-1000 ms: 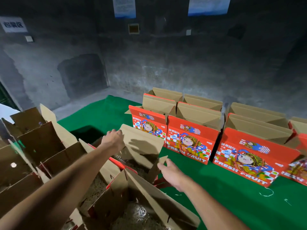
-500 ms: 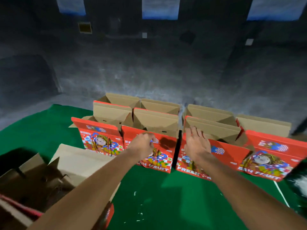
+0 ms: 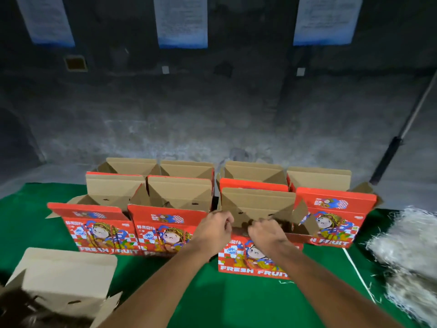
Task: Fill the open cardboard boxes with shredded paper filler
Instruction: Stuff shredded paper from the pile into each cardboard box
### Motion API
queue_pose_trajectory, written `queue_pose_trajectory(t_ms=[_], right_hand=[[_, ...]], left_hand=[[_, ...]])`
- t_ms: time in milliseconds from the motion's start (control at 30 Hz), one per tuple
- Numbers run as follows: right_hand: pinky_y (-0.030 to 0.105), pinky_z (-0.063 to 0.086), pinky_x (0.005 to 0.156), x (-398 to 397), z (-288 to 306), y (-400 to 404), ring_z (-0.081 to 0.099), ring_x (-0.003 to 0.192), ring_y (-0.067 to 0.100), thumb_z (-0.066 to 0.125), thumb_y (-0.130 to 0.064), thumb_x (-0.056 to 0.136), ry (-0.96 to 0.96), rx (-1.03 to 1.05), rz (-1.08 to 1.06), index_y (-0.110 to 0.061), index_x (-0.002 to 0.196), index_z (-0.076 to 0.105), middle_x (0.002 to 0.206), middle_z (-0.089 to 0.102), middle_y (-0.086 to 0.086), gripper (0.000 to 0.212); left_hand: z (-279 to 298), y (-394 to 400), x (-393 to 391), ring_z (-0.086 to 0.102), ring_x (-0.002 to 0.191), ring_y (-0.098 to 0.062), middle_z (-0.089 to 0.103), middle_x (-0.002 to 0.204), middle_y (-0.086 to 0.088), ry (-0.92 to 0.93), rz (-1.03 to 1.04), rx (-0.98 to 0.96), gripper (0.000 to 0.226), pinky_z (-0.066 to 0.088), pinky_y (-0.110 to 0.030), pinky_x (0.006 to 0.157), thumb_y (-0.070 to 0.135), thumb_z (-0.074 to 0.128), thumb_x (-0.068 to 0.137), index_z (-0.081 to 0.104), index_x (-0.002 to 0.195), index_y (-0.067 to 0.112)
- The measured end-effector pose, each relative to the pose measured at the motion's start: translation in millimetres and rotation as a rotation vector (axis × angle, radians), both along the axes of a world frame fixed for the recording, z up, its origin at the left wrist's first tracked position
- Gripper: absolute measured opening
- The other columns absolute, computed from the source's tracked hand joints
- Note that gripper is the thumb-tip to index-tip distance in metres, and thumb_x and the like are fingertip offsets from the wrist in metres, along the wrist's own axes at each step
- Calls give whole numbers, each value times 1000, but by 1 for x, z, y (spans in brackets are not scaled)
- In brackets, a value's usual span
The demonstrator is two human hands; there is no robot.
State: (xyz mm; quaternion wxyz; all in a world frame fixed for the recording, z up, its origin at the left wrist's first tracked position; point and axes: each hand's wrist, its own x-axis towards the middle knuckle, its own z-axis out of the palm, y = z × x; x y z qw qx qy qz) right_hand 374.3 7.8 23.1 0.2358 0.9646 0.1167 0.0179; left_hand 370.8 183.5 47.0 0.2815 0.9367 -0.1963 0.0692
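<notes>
Several open red "FRESH FRUIT" cardboard boxes stand in two rows on the green table [image 3: 212, 299]. One red box [image 3: 253, 263] sits nearer to me than its neighbours. My left hand [image 3: 214, 229] and my right hand [image 3: 266, 233] both grip its front top edge, fingers curled over the rim. The inside of this box is brown card; I see no filler in it. A heap of white shredded paper [image 3: 409, 259] lies at the right edge of the table.
Two more red boxes [image 3: 101, 233] stand left of the held one, and another [image 3: 335, 221] stands to its right, with a back row behind. An open brown box flap [image 3: 63, 273] rises at the lower left. A grey concrete wall is behind the table.
My view has swung right from the filled boxes at the left. Both hands reached forward to the box row and closed on one box's front edge; that box now sits nearer to me.
</notes>
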Motion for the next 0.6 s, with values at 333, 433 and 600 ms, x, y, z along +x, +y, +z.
queue_pose_trajectory(t_ms=[333,433,600], right_hand=[[48,44,96,-192,2,-49,47,131,36,37,-10,105,193,-9,49,-10,136,52,143,51,17,35],[23,29,110,-278,5,-68,39,134,7,25,-18,107,-73,79,30,-37,104,68,125,65,-20,47],[40,46,95,-407,15,-97,55,126,30,45,-12,101,177,66,146,-14,144,45,141,56,13,43]], left_hand=[[11,-119,-149,65,79,-11,73,90,3,132,-143,-101,13,41,-8,61,18,59,91,71,95,22],[2,-162,-210,66,85,-8,72,92,8,204,-187,-160,14,53,-24,79,18,60,92,70,97,26],[-8,-237,-302,64,89,-2,67,95,16,280,-266,-215,14,54,-26,81,24,60,94,66,104,32]])
